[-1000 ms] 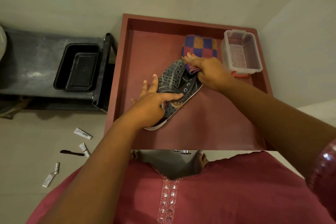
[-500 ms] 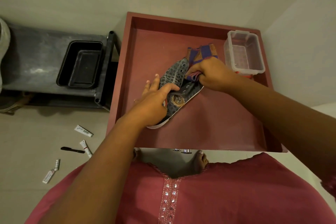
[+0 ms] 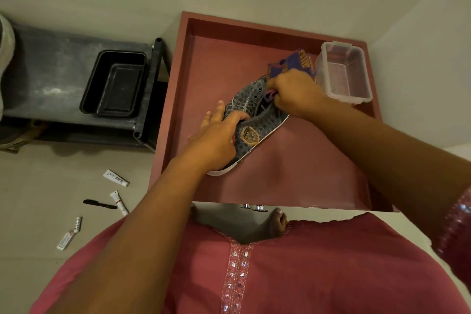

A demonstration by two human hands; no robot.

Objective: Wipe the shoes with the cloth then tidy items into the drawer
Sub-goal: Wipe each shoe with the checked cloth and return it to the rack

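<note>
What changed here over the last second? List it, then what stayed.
The right hand bunched the checked cloth and worked it down toward the shoe's lace opening. The left hand kept gripping the shoe. The clear box, drawer and black tray stayed put.

A black tray (image 3: pixel 114 84) sits on a dark grey shelf (image 3: pixel 51 76) at the left; lower left, three small white tubes (image 3: pixel 116 178) and a black pen (image 3: pixel 100 204) lie scattered on the pale floor (image 3: pixel 38 186)

Head camera looks steeply down, close over drawer (image 3: pixel 254 181)
</note>
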